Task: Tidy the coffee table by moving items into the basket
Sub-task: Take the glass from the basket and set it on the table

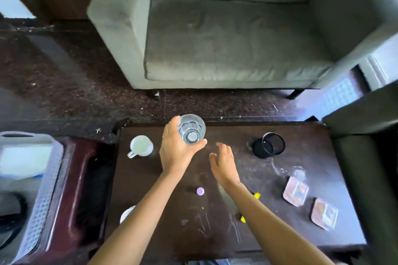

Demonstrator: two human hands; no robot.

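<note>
Clear glass (191,129) is pointing mouth up by the far edge of the coffee table (301,232). We are gripping it with our left hand (175,150); our right hand (224,164) is hovering beside it, fingers straight.

Coffee table (172,234): glass (191,129) at the far edge, left of centre, gripped by the left hand (176,150). Mug (141,146) left of the glass, near the far left corner. Right hand (224,163) over the table's middle, just right of the glass. Pen cup (269,145) toward the far right corner. Two coasters (295,191) (324,213) side by side along the right edge, nearer than the pen cup. Small round cap (200,191) mid-table, between the forearms. Basket (41,200) off the left edge. Armchair (226,38) beyond the far edge.
</note>
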